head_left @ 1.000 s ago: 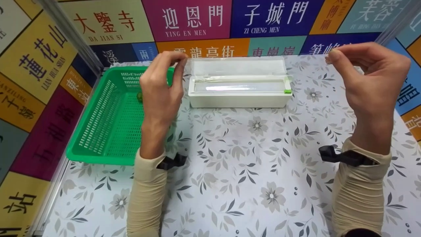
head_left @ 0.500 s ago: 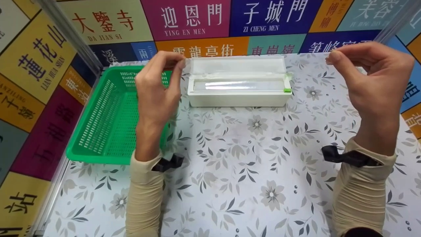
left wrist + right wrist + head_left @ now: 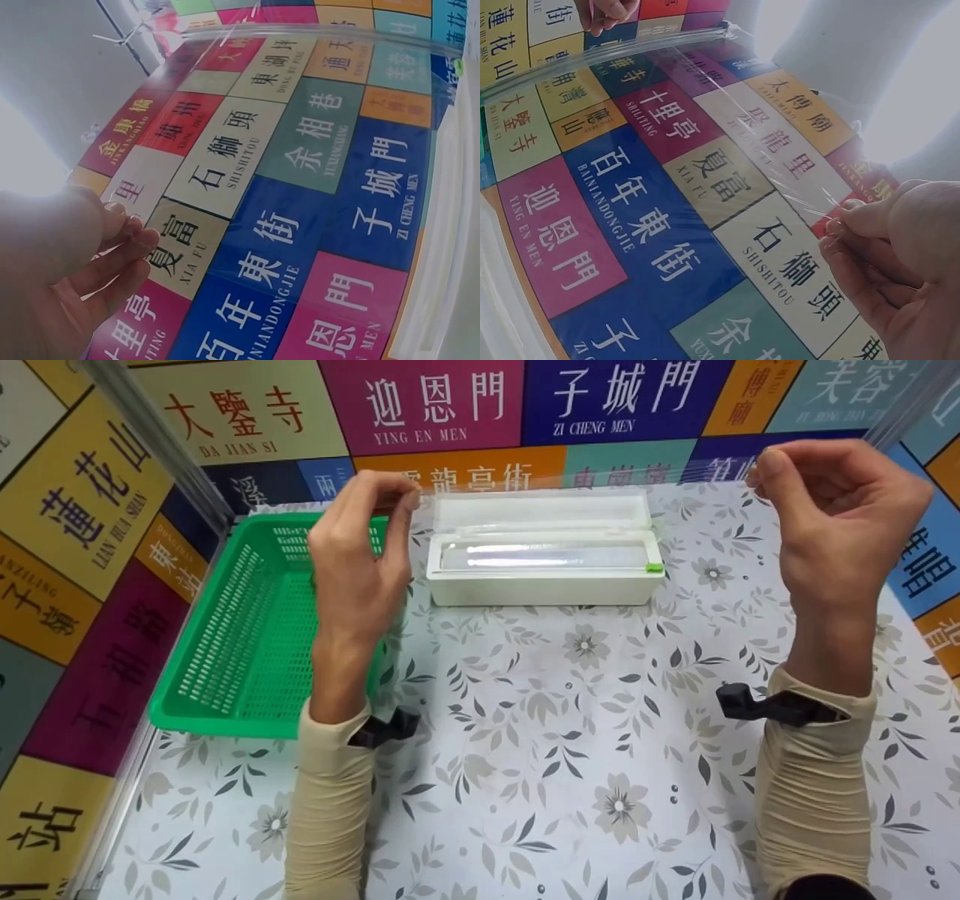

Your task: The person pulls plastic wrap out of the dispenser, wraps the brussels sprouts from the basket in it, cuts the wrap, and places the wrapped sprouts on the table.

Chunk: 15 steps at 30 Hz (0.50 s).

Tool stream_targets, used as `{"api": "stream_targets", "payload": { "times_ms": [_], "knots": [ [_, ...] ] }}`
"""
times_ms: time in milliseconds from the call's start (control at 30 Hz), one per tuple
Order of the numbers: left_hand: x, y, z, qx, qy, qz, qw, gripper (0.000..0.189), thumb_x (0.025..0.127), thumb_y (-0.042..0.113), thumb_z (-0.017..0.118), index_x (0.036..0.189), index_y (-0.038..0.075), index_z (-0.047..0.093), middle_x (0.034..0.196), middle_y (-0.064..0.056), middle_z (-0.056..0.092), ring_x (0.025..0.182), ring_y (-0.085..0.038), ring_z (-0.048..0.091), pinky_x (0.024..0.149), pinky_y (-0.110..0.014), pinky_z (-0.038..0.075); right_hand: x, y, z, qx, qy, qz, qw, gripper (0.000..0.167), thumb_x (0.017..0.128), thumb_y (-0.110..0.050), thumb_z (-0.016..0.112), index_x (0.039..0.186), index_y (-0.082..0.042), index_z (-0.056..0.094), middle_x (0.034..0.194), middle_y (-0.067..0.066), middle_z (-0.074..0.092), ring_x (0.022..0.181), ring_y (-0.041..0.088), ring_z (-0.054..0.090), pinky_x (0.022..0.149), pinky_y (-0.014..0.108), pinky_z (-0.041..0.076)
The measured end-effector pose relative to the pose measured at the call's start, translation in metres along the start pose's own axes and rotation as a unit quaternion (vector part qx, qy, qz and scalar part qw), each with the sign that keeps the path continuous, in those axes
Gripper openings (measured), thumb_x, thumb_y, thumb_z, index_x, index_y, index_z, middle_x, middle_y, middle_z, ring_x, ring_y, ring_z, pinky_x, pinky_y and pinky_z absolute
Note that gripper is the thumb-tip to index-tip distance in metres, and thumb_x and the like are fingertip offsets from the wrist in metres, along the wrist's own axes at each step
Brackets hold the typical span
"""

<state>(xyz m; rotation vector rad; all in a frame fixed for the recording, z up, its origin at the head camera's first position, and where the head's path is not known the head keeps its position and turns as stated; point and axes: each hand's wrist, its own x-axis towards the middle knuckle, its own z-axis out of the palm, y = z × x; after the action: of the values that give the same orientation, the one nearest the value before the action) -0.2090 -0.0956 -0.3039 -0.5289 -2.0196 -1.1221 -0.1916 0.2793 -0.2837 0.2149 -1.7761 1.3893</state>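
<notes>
- The left hand (image 3: 358, 562) is raised above the table, thumb and forefinger pinching one top corner of a thin, clear sheet of plastic cling film (image 3: 705, 112).
- The right hand (image 3: 840, 521) is raised level with it and well apart, its fingertips (image 3: 849, 219) pinching the opposite corner; fine stress lines run from that pinch across the film.
- The film hangs stretched between the two hands, above and just in front of the long white plastic cling-film dispenser box (image 3: 545, 579), whose lid stands open with the roll showing inside. Whether the sheet is cut free of the roll cannot be told.
- To do this step well, I judge both pinches should stay firm and at equal height, with the tension even, so the sheet does not fold and stick to itself.
- Pulling harder on one corner would likely wrinkle or tear it.
- A green perforated plastic basket (image 3: 247, 630) sits on the table just left of the box, behind the left hand.
- The table (image 3: 570, 735) wears a grey floral cloth, and colourful panels with Chinese place names (image 3: 450, 405) wall it in.
</notes>
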Motion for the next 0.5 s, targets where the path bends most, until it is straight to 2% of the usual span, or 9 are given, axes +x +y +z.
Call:
{"api": "stream_targets", "payload": {
  "times_ms": [133, 333, 500],
  "knots": [
    [0.009, 0.002, -0.003, 0.024, -0.025, 0.009, 0.9994, 0.017, 0.110, 0.015, 0.064, 0.113, 0.000, 0.073, 0.111, -0.012, 0.077, 0.107, -0.016, 0.073, 0.101, -0.024, 0.059, 0.004, 0.004, 0.002, 0.006, 0.005, 0.000, 1.0000, 0.015, 0.098, -0.004, 0.078, 0.105, 0.009, 0.080, 0.096, 0.005, 0.082, 0.087, 0.019, 0.075, 0.088, 0.025, 0.061],
    [0.036, 0.002, -0.006, 0.077, -0.081, 0.034, 0.9931, 0.021, 0.112, 0.014, 0.058, 0.117, -0.003, 0.071, 0.114, -0.014, 0.077, 0.106, -0.020, 0.073, 0.098, -0.021, 0.057, 0.024, 0.010, 0.010, 0.002, -0.005, -0.004, 1.0000, 0.016, 0.101, -0.008, 0.076, 0.107, 0.006, 0.080, 0.097, 0.004, 0.081, 0.090, 0.021, 0.075, 0.091, 0.028, 0.061],
    [0.061, -0.003, -0.006, 0.089, -0.099, 0.021, 0.9909, 0.023, 0.113, 0.018, 0.058, 0.117, 0.000, 0.072, 0.115, -0.011, 0.077, 0.104, -0.016, 0.072, 0.096, -0.020, 0.056, 0.042, 0.016, 0.022, -0.010, -0.008, -0.018, 0.9998, 0.015, 0.102, -0.012, 0.076, 0.108, 0.000, 0.081, 0.099, 0.003, 0.082, 0.092, 0.021, 0.076, 0.093, 0.029, 0.060]
  ]
}}
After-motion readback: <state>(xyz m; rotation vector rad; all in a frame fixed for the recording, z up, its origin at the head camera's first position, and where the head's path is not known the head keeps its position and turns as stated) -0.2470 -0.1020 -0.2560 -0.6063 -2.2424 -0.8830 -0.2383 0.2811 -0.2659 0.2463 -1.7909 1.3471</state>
